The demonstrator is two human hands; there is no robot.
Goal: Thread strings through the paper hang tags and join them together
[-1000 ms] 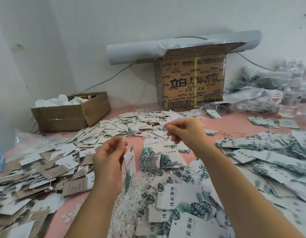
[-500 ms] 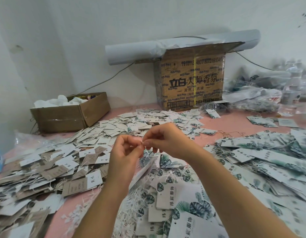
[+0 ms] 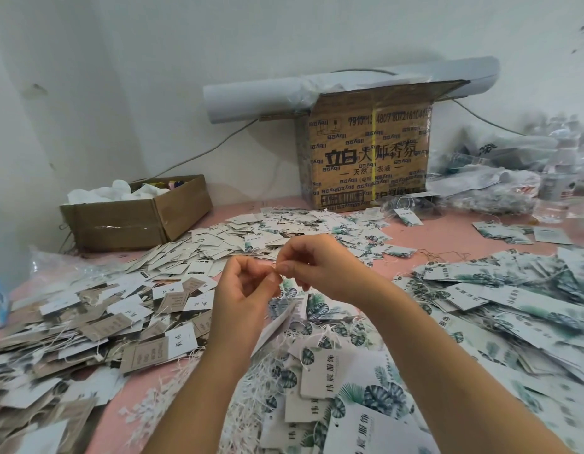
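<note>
Pink tabletop (image 3: 448,234) spreads under both hands, strewn with paper hang tags (image 3: 366,378). The left hand (image 3: 246,299) and right hand (image 3: 320,270) meet fingertip to fingertip, each pinching a thin string (image 3: 275,266) between thumb and forefinger. One leaf-printed tag (image 3: 277,324) hangs tilted just below the left hand's fingers. Loose white strings (image 3: 251,385) lie heaped beneath the left wrist. Beyond the right hand stands a printed cardboard box (image 3: 366,158).

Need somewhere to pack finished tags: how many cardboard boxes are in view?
2. A low open box back left, and a taller printed box against the wall at centre. The plastic bags at right may hide more.
</note>
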